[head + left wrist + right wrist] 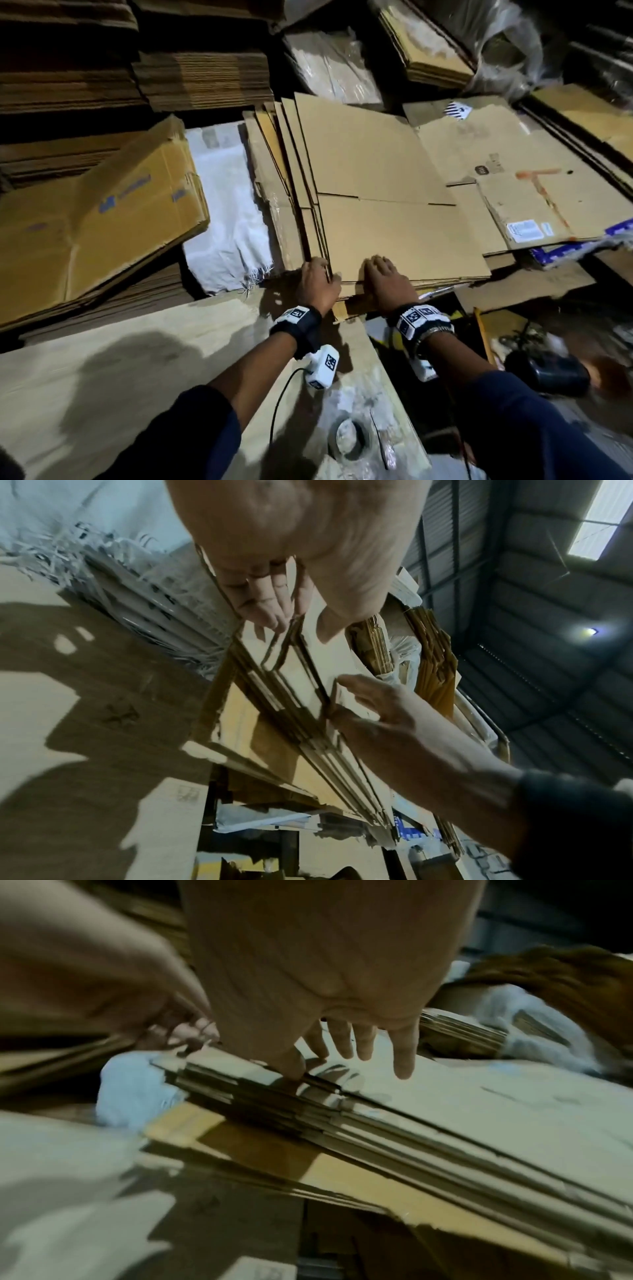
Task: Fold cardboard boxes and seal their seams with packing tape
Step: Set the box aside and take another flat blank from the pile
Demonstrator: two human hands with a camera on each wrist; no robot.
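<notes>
A stack of flattened cardboard boxes (383, 205) lies in front of the person, its near edge at the far end of a pale desk (137, 359). The left hand (317, 282) is at the stack's near left corner, fingers curled into the layered edges – in the left wrist view the fingertips (263, 615) sit between the sheets, gripping the corner. The right hand (385, 277) lies flat on the top sheet just beside it, fingers straight and spread, while its thumb (291, 1066) dips over the near edge into the layers; it grips nothing that I can make out. A roll of tape (349, 440) lies on the desk close to the person, well apart from both hands. Left of the stack lies a white woven sack (229, 212), and beyond that a yellower flattened box (102, 219) with blue print – more cardboard is piled all around, with a printed, labelled sheet (534, 192) to the right
</notes>
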